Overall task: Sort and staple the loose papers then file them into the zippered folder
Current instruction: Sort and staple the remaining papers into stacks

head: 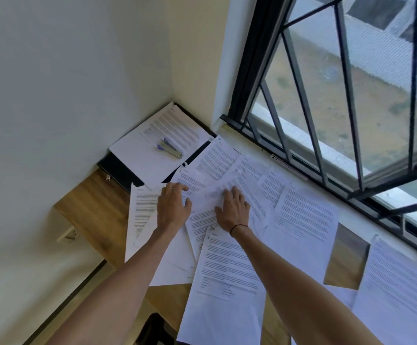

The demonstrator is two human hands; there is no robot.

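Lying atop black zippered folder (117, 170): papers (152, 155), stapler (170, 148).

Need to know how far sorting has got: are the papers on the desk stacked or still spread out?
Spread out. The loose papers lie fanned and overlapping across the desk, both hands resting on them.

Both hands flat on scattered papers (304, 220): left hand (172, 207), right hand (233, 210). Stapler (170, 148) far, on sheets atop dark folder (117, 168).

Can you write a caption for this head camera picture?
Both hands press on loose papers, stapler waiting nearby.
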